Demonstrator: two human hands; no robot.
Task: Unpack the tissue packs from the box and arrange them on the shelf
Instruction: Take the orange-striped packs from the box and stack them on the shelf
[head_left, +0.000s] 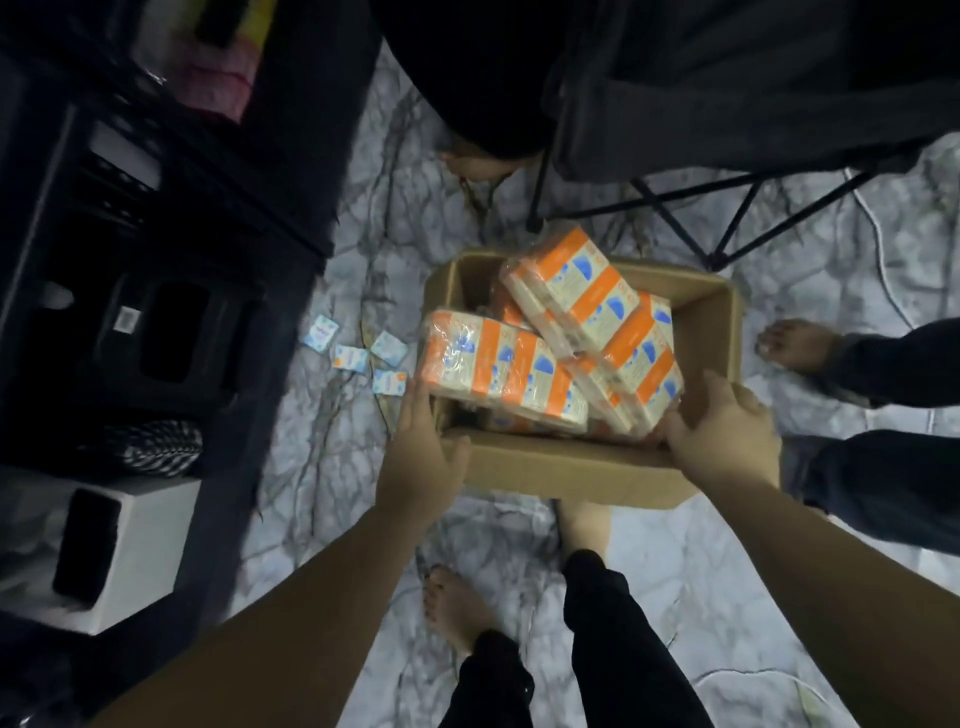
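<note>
Two bare feet stand on the grey marble-look floor (701, 571). Just past them, the left hand (423, 457) grips the near left corner of the open brown cardboard box (571, 470), thumb on the front wall, fingers up the side. The right hand (727, 431) curls over the near right corner.

The orange and white plastic-wrapped tissue packs (519, 374) sit piled in the box, so unpacking has hardly begun, I think. All of them must go to the dark shelf (156, 234) on the left.

Small light packets (353, 358) lie on the floor between. Further off stands a black folding chair (727, 130). The room is dim.
</note>
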